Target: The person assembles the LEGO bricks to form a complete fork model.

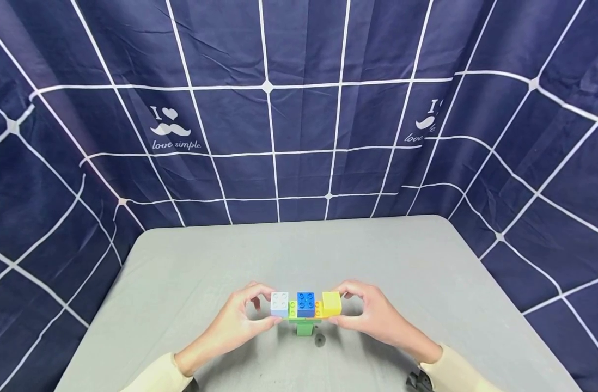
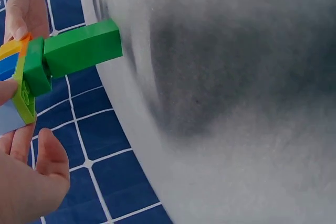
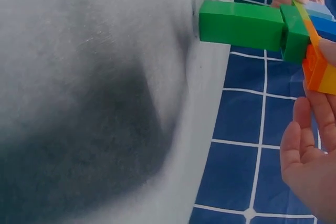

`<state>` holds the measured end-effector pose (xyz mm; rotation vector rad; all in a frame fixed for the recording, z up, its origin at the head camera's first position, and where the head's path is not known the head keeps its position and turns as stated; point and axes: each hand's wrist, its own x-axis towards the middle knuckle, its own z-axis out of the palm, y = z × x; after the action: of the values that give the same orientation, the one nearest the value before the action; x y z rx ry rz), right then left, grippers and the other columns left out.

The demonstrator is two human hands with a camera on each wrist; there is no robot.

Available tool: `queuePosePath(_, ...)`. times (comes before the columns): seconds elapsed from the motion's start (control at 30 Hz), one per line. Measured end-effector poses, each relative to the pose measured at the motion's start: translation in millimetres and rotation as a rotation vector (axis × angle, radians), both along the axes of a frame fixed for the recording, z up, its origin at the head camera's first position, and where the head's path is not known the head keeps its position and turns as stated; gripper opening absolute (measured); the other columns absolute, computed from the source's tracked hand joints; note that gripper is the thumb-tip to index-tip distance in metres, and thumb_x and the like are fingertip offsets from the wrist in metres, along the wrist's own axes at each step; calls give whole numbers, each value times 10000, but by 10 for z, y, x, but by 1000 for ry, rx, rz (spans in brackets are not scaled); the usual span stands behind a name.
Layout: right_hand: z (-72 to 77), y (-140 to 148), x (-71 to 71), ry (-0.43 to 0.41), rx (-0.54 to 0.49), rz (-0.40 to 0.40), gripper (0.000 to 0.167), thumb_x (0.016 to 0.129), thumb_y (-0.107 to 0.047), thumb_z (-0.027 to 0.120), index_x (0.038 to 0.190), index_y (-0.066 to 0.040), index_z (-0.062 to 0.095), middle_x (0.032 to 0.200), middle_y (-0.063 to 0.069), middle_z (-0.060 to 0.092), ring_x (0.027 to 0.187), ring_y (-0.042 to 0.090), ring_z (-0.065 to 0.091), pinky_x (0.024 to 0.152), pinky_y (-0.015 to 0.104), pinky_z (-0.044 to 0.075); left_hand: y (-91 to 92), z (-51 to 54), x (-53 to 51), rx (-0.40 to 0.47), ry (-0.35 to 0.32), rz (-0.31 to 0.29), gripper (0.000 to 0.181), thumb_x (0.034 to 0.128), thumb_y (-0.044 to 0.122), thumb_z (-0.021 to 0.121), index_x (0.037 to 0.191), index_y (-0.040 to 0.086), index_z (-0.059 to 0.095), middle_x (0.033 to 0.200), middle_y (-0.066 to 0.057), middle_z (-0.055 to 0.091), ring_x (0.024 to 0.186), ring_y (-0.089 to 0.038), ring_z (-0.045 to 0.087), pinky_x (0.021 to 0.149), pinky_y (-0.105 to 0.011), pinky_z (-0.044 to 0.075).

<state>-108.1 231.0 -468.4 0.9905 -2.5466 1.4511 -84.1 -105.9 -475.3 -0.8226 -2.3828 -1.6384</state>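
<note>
Both hands hold one T-shaped toy building-brick structure above the grey table. My left hand (image 1: 230, 321) pinches its left end, at the pale blue brick (image 1: 279, 304), between thumb and fingers. At the other end, my right hand (image 1: 377, 316) grips the yellow brick (image 1: 331, 302) the same way. A blue brick (image 1: 306, 304) sits on top in the middle, on lime green (image 2: 25, 98) and orange (image 3: 313, 69) bricks. Underneath hangs a green column (image 2: 84, 48), seen sideways in both wrist views. Whether its foot touches the table cannot be told.
The grey table (image 1: 289, 250) spreads out around the hands, with a small dark spot (image 1: 320, 340) near the green column. A dark blue curtain (image 1: 299, 120) with white grid lines closes off the back and both sides.
</note>
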Motion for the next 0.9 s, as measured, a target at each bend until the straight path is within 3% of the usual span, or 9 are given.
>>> queuePosePath(0.1,-2,0,-3,18,8,-1,358,849,-200,967,1122,-313,765,1118,-140,763,1022,131,687,932,414,535,4,8,-4,-8,28,11,389,842,82,951,1152,244,781,1086,104,734,960,-210,641,797,-344,512)
queuePosePath(0.57,136,15,-71,-9,89,24,348,854,-234,960,1152,-292,791,1084,-171,759,991,113,691,918,428,555,12,-23,26,-9,22,38,371,826,102,963,1109,253,777,968,114,709,824,-240,635,724,-357,504)
queuePosePath(0.9,103,28,4,34,76,-50,353,822,-227,987,1091,-320,779,1076,-182,740,978,108,675,886,448,566,32,44,-90,-45,8,9,381,827,65,948,1139,226,801,1018,113,709,876,-232,632,766,-392,521)
